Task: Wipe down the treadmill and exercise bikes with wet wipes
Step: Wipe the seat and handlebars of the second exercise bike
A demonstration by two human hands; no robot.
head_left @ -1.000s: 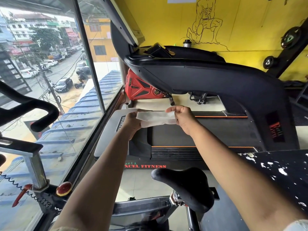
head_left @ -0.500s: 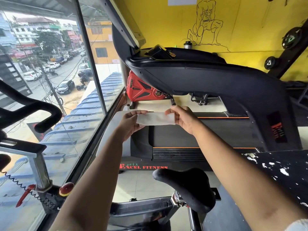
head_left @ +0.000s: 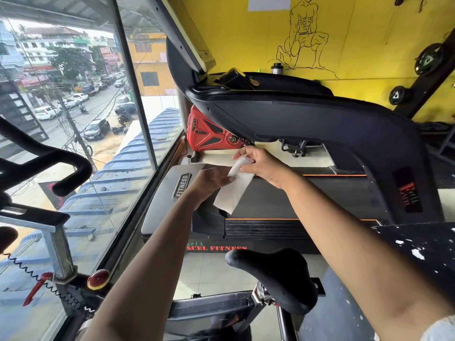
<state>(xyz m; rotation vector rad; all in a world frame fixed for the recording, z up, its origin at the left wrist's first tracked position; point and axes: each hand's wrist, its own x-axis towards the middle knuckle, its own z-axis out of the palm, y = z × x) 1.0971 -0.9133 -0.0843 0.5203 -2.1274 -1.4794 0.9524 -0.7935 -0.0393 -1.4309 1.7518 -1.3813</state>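
A white wet wipe (head_left: 234, 190) hangs lengthwise in the air above the treadmill's belt (head_left: 295, 195). My right hand (head_left: 261, 163) pinches its upper end. My left hand (head_left: 209, 183) pinches the wipe a little lower, at its left edge. The black treadmill (head_left: 320, 124) fills the middle of the view, with a grey side cover marked FITNESS (head_left: 167, 193) at its left. An exercise bike lies below me: its black saddle (head_left: 273, 274) is at bottom centre and its black handlebar (head_left: 49, 166) at the left.
A glass window wall (head_left: 86, 119) runs along the left, with a street far below. A red machine (head_left: 211, 134) stands behind the treadmill by the glass. A yellow wall (head_left: 357, 40) with weight plates (head_left: 428, 60) closes the back. A black paint-speckled surface (head_left: 418, 244) lies at the right.
The wipe was held stretched sideways between both hands. It now hangs downward from my raised right hand, and my left hand has shifted right onto its edge.
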